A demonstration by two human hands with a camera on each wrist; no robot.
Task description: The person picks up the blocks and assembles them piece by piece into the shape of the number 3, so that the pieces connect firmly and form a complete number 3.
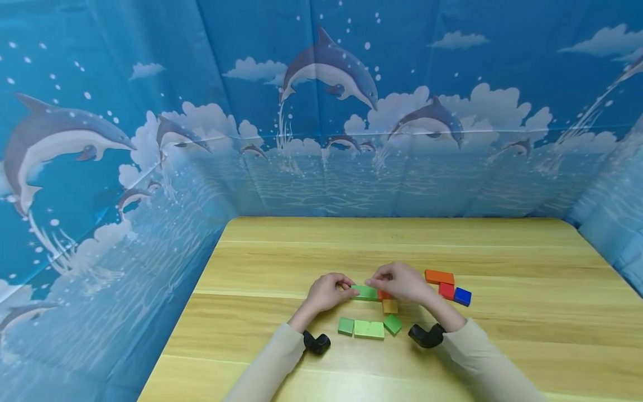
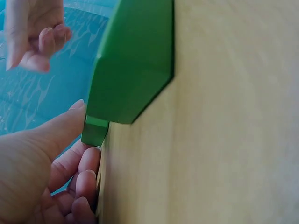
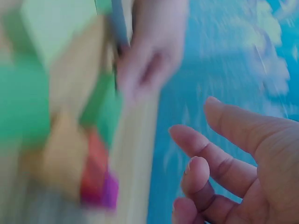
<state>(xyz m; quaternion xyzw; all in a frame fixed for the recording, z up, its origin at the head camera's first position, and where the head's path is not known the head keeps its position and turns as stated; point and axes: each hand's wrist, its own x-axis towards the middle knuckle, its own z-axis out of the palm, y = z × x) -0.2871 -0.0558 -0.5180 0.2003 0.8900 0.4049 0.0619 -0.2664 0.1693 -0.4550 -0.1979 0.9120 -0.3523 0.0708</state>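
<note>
A long green block (image 1: 365, 293) lies on the table between the two hands. My left hand (image 1: 329, 291) pinches its left end, thumb on the near side and fingers behind; the left wrist view shows the end of the green block (image 2: 95, 131) between thumb and forefinger. Above the block's right part hovers my right hand (image 1: 402, 282). Its thumb and fingers (image 3: 212, 161) are apart and loosely bent, with nothing between them. A red block (image 1: 383, 295) joins the green block's right end, partly hidden under the right hand. An orange-yellow block (image 1: 389, 306) sits just in front.
Nearer the body lie a small green block (image 1: 345, 326), a light green block (image 1: 369, 329) and a turned green block (image 1: 393, 324). Right of the right hand are an orange block (image 1: 439, 277), a red block (image 1: 446, 291) and a blue block (image 1: 462, 296). A dolphin-print curtain (image 1: 321, 184) stands behind the table.
</note>
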